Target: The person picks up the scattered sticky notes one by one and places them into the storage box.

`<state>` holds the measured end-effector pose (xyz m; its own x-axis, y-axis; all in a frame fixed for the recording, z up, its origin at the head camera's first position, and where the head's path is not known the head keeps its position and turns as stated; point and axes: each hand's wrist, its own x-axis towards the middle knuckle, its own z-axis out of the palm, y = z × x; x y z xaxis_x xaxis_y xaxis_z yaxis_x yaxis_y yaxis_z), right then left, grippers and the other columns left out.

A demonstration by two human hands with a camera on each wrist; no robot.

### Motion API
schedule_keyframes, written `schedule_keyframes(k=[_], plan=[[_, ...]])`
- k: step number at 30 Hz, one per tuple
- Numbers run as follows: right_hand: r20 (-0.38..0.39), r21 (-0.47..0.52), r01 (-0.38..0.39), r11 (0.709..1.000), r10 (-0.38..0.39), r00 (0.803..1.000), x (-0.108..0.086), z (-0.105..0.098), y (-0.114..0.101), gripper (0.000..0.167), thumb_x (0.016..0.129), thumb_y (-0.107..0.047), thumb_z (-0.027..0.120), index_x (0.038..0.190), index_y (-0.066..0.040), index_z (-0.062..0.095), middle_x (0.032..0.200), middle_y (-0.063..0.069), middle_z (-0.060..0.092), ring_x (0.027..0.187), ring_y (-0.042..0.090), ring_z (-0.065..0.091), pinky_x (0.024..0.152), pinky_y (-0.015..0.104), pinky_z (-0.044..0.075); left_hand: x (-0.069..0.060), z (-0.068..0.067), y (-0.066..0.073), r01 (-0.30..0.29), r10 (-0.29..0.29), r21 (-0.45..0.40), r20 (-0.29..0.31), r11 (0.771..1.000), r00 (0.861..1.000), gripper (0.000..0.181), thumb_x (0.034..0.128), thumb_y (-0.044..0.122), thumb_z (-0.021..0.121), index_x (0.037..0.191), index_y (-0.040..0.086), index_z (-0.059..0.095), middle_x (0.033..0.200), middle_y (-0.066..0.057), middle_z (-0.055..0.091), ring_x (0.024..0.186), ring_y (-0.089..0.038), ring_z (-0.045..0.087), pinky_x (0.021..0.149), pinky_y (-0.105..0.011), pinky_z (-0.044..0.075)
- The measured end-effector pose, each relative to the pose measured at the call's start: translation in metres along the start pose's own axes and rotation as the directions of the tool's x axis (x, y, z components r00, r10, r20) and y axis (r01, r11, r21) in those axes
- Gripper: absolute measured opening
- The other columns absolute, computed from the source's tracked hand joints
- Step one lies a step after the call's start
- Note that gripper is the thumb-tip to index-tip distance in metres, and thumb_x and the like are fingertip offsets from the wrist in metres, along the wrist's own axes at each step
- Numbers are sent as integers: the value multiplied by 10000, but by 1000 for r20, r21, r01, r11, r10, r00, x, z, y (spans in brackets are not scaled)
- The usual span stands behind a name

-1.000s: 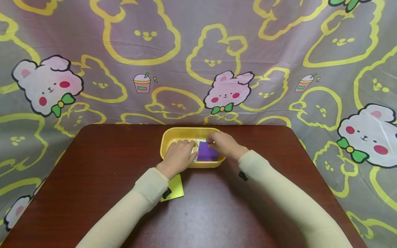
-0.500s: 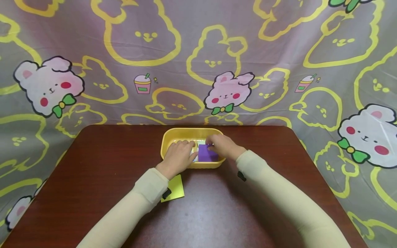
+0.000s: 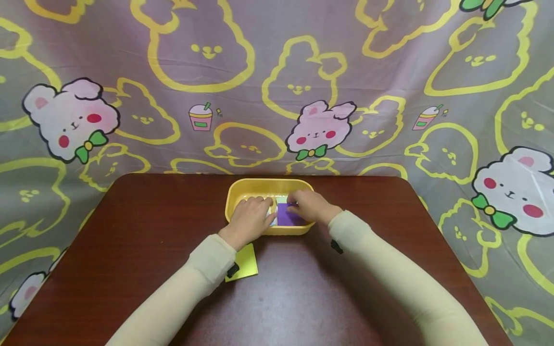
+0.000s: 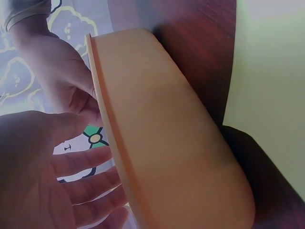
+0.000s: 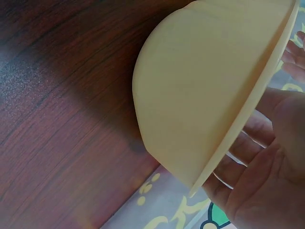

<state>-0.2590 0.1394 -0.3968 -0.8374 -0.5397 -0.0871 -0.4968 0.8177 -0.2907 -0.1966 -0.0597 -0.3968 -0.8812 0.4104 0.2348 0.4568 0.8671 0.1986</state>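
A yellow plastic basin [image 3: 242,185] sits at the far middle of the table. Both hands reach over its near rim. My left hand [image 3: 248,218] has its fingers loosely bent inside the left half, the thumb beside a small whitish printed thing [image 3: 272,217]. My right hand [image 3: 311,204] lies over a purple square block [image 3: 287,217] in the right half, thumb on its upper face. In the right wrist view the right hand's fingers [image 5: 243,148] look loosely extended behind the basin wall. The basin wall hides what the fingertips touch in both wrist views.
A flat yellow square [image 3: 247,263] lies on the dark red table [image 3: 156,226] under my left wrist. Behind the basin, a pale item [image 3: 281,199] shows past the purple block. A patterned cloth [image 3: 242,158] hangs behind the table.
The purple block has sunk lower in the basin, its front face now behind the rim. My right hand has gone down slightly and its thumb stands further from the fingers. The left hand stays.
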Motion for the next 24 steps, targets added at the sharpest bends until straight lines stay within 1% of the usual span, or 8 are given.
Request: schedule_keyframes(k=[3, 5, 7, 10, 12, 14, 18, 24], plan=[[10, 7, -10, 1000, 10, 1000, -1, 1, 0, 207, 977, -250, 679, 1058, -68, 736, 960, 33, 743, 826, 149, 639, 836, 371, 566, 0, 0, -1, -3, 3, 6, 5, 1000, 1000, 298, 968, 328, 674, 1141, 85, 674, 1002, -123, 730, 922, -335, 689, 800, -486, 535], [18, 7, -13, 1000, 13, 1000, -2, 1, 0, 237, 980, -267, 674, 1082, -64, 739, 973, 38, 750, 820, 145, 643, 846, 374, 572, 0, 0, -1, -8, 8, 10, 0, 1000, 1000, 294, 967, 328, 676, 1133, 85, 675, 990, -122, 729, 910, -334, 690, 789, -483, 535], [26, 6, -18, 1000, 18, 1000, -2, 0, -1, 269, 981, -280, 671, 1113, -55, 737, 1018, 54, 761, 857, 160, 671, 873, 386, 576, 0, 0, -1, -11, 11, 13, -5, 1000, 1000, 293, 965, 327, 677, 1129, 84, 677, 982, -123, 730, 902, -334, 691, 782, -483, 537], [30, -5, -23, 1000, 23, 999, -3, -1, -3, 311, 980, -289, 669, 1160, -42, 727, 1106, 81, 762, 979, 204, 713, 930, 409, 569, 0, -1, -2, -13, 13, 14, -12, 1000, 1000, 296, 962, 329, 678, 1127, 83, 680, 974, -125, 731, 893, -336, 693, 775, -483, 540], [28, -8, -22, 1000, 22, 999, -4, -2, -4, 336, 983, -286, 664, 1199, -34, 714, 1185, 103, 747, 1095, 246, 708, 984, 433, 550, 0, -2, -2, -13, 13, 13, -15, 1000, 1000, 302, 964, 330, 676, 1134, 80, 681, 978, -127, 733, 894, -337, 693, 777, -483, 543], [21, -9, -13, 1000, 13, 1000, -5, -3, -6, 337, 985, -278, 659, 1211, -33, 709, 1209, 108, 740, 1142, 263, 697, 1004, 443, 539, 0, -3, -2, -13, 14, 13, -18, 1000, 1000, 307, 965, 332, 675, 1140, 79, 680, 984, -125, 734, 893, -336, 694, 779, -482, 545], [-24, -12, 22, 1000, -23, 999, -8, -5, -11, 308, 989, -266, 648, 1191, -42, 714, 1189, 97, 747, 1137, 266, 698, 982, 446, 549, 0, -4, -2, -16, 17, 18, -25, 1000, 1000, 314, 966, 334, 675, 1148, 77, 681, 995, -123, 737, 891, -331, 695, 779, -480, 550], [-125, -11, 48, 999, -49, 991, -16, -7, -21, 276, 979, -270, 662, 1149, -61, 721, 1125, 69, 757, 1078, 251, 708, 902, 446, 573, -3, -10, 0, -22, 23, 25, -47, 999, 999, 300, 961, 330, 680, 1122, 77, 690, 989, -123, 741, 884, -330, 699, 777, -478, 547]])
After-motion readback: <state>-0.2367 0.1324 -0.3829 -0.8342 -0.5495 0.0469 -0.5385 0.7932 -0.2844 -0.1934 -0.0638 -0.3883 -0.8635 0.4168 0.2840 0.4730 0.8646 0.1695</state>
